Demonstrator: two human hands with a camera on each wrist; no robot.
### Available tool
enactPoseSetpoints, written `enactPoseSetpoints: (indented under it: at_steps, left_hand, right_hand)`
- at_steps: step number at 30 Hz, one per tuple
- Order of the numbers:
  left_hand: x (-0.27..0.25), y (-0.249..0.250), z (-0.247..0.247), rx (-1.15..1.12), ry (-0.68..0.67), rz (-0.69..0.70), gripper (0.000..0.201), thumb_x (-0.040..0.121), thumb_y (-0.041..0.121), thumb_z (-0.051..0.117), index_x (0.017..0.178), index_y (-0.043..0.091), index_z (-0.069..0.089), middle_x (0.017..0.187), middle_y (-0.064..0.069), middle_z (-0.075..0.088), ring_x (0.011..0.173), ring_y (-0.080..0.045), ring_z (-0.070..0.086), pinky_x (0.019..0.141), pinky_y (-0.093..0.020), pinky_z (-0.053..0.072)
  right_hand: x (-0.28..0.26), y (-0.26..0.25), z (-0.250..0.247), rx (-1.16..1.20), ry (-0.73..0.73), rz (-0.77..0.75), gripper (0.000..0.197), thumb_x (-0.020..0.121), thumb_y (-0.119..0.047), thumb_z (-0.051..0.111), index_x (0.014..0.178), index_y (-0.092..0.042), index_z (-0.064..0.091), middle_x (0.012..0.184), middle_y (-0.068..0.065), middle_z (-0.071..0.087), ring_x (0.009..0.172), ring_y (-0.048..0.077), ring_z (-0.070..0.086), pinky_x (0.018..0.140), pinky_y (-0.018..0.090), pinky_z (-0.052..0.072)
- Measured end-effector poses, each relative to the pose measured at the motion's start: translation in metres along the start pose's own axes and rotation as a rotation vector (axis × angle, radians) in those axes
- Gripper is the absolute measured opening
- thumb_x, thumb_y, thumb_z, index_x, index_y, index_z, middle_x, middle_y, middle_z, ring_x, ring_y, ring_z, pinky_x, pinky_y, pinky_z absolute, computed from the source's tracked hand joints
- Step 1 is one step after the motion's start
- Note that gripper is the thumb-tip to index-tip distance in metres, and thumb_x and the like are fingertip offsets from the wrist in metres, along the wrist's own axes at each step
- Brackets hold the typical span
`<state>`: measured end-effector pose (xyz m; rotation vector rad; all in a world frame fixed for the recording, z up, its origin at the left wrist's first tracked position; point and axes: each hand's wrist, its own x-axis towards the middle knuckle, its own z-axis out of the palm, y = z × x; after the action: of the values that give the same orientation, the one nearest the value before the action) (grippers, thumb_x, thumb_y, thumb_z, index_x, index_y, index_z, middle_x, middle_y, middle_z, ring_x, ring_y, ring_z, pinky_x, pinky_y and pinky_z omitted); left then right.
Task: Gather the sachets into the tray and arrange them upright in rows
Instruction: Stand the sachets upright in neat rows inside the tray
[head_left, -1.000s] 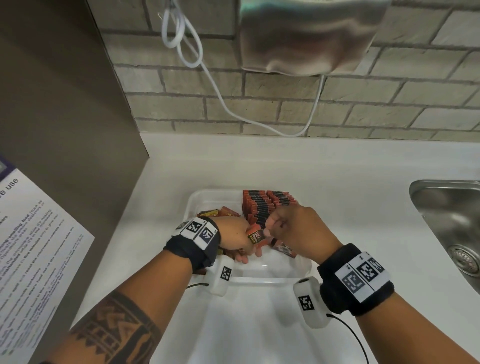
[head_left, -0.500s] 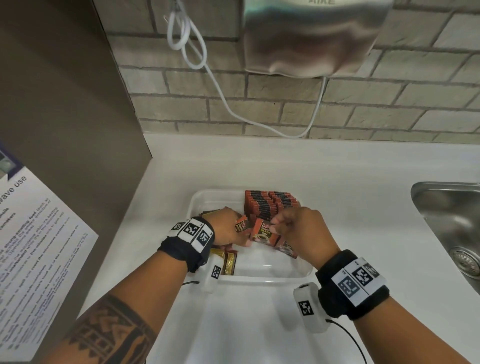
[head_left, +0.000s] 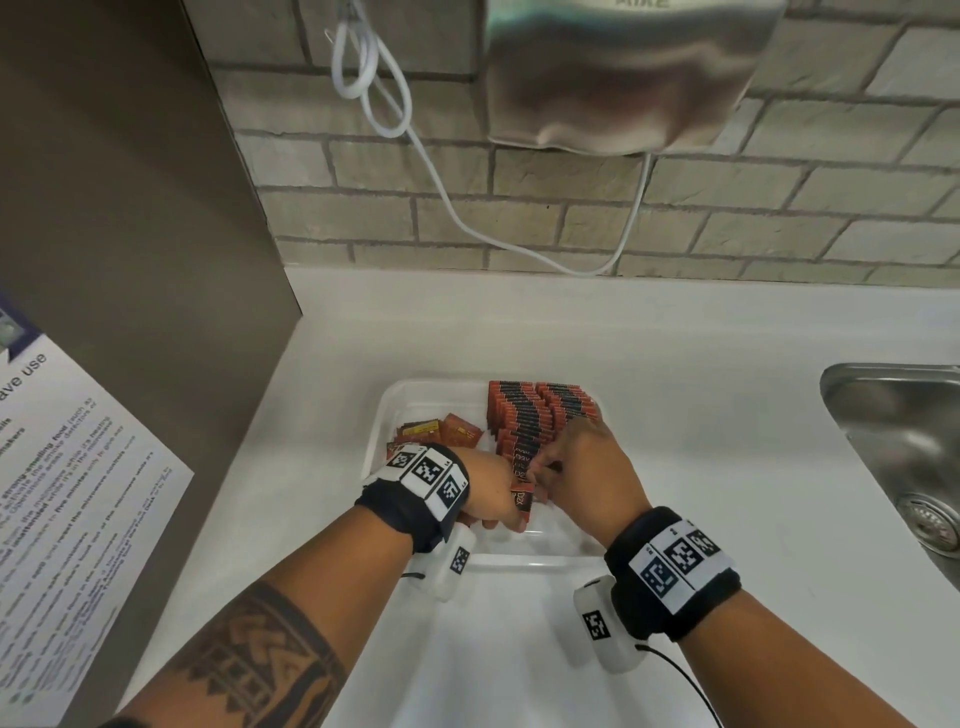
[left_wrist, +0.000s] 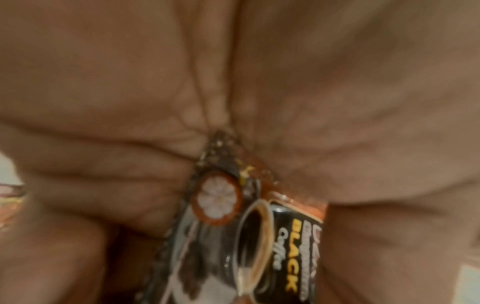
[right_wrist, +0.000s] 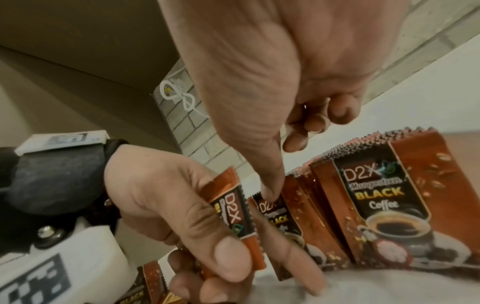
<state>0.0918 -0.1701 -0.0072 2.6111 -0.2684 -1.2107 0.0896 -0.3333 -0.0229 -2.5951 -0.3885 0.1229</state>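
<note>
Clear plastic, the tray (head_left: 382, 415) sits on the white tabletop (head_left: 701, 441) toward its left edge, well left of the steel sink (head_left: 898, 441). Two rows of orange-and-black sachets (head_left: 524, 415) stand upright on their short edges along the tray's right side, faces toward the near edge, long axes vertical. The front one reads "D2X", "BLACK", "Coffee" above a pictured cup; a word between is too blurred to read. A few loose sachets (head_left: 457, 428) lie flat in the tray's far left corner.

The left hand (head_left: 493, 499) has its thumb and fingers curled round a single sachet (right_wrist: 233, 216), held upright and tilted slightly, its "D2X" end uppermost, at the near end of the rows. The right hand (head_left: 587, 467) points its index finger down, the tip touching the top edge of the nearest standing sachet (right_wrist: 275, 216); its other fingers (right_wrist: 311, 121) are curled in and hold nothing that I can see.

A sheet of printed notice (head_left: 67, 493) hangs at the left, showing "use".
</note>
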Motion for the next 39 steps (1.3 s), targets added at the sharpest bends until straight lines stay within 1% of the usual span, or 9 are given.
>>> enactPoseSetpoints:
  at_steps: [4,10,17,20,22,26,30,33,39]
  left_hand:
    - [0.007,-0.002,0.0,0.007,-0.009,-0.018,0.043,0.088,0.053,0.064,0.096,0.012,0.075,0.095,-0.006,0.077,0.073,-0.02,0.065,0.079,-0.035,0.056]
    - [0.01,-0.004,0.0,-0.007,-0.01,-0.025,0.043,0.088,0.052,0.064,0.096,0.011,0.074,0.097,-0.007,0.077,0.073,-0.021,0.064,0.081,-0.037,0.057]
    - [0.003,-0.004,-0.002,-0.026,-0.011,0.0,0.04,0.091,0.05,0.063,0.103,0.014,0.073,0.097,-0.004,0.076,0.078,-0.021,0.067,0.082,-0.036,0.057]
    - [-0.002,-0.002,-0.003,-0.059,-0.007,0.025,0.028,0.093,0.04,0.063,0.101,0.014,0.071,0.091,0.0,0.074,0.074,-0.02,0.068,0.077,-0.033,0.057]
    - [-0.007,-0.003,-0.006,-0.157,-0.004,0.035,0.015,0.093,0.028,0.064,0.098,0.014,0.07,0.091,-0.003,0.073,0.067,-0.017,0.065,0.072,-0.031,0.056]
    - [-0.02,-0.014,-0.014,-0.441,0.003,0.142,0.021,0.094,0.012,0.062,0.111,0.006,0.073,0.091,-0.014,0.075,0.069,-0.015,0.069,0.069,-0.025,0.057]
    - [-0.032,-0.019,-0.018,-0.818,0.023,0.407,0.022,0.098,0.001,0.06,0.119,-0.003,0.066,0.116,-0.024,0.07,0.095,-0.023,0.073,0.087,-0.027,0.059]
    - [-0.036,-0.02,-0.02,-0.872,0.123,0.478,0.018,0.095,0.005,0.066,0.112,0.009,0.071,0.114,-0.015,0.074,0.105,-0.026,0.072,0.097,-0.036,0.056]
    - [-0.041,-0.016,-0.024,-0.593,0.471,0.356,0.02,0.081,0.026,0.084,0.097,0.016,0.077,0.089,0.002,0.078,0.082,-0.015,0.074,0.084,-0.034,0.06]
  right_hand:
    - [0.002,0.0,-0.002,0.014,0.006,-0.046,0.015,0.08,-0.014,0.075,0.075,-0.029,0.075,0.094,-0.004,0.06,0.099,0.016,0.053,0.078,0.028,0.048]
    - [0.005,-0.003,-0.006,0.036,0.0,-0.026,0.015,0.078,-0.012,0.079,0.081,-0.026,0.076,0.096,-0.002,0.062,0.096,0.017,0.056,0.078,0.032,0.052]
    - [0.004,-0.008,-0.016,0.02,0.003,-0.033,0.017,0.081,-0.008,0.077,0.088,-0.022,0.076,0.097,-0.003,0.061,0.086,0.009,0.052,0.061,0.01,0.036]
    - [0.003,-0.009,-0.022,0.065,0.037,-0.04,0.016,0.083,-0.005,0.074,0.089,-0.02,0.077,0.097,-0.003,0.062,0.078,0.005,0.053,0.057,0.007,0.042]
    - [0.001,-0.009,-0.027,0.105,0.07,-0.042,0.016,0.084,-0.006,0.073,0.086,-0.021,0.077,0.093,-0.006,0.065,0.076,0.002,0.058,0.059,0.006,0.043]
    - [-0.01,-0.011,-0.04,0.234,0.004,-0.035,0.01,0.089,-0.015,0.071,0.089,-0.024,0.075,0.083,-0.013,0.07,0.076,-0.004,0.063,0.064,0.005,0.043]
    - [-0.013,-0.017,-0.05,0.451,-0.044,-0.013,0.003,0.091,-0.022,0.073,0.09,-0.025,0.075,0.083,-0.01,0.074,0.076,0.002,0.068,0.071,0.014,0.051]
    - [-0.007,-0.022,-0.06,0.574,0.015,0.028,0.006,0.091,-0.019,0.073,0.086,-0.022,0.076,0.083,-0.002,0.075,0.08,0.016,0.071,0.078,0.026,0.055]
    - [-0.004,-0.032,-0.078,0.488,0.047,-0.09,0.007,0.09,-0.023,0.074,0.083,-0.025,0.074,0.08,-0.008,0.073,0.075,0.006,0.067,0.07,0.015,0.05]
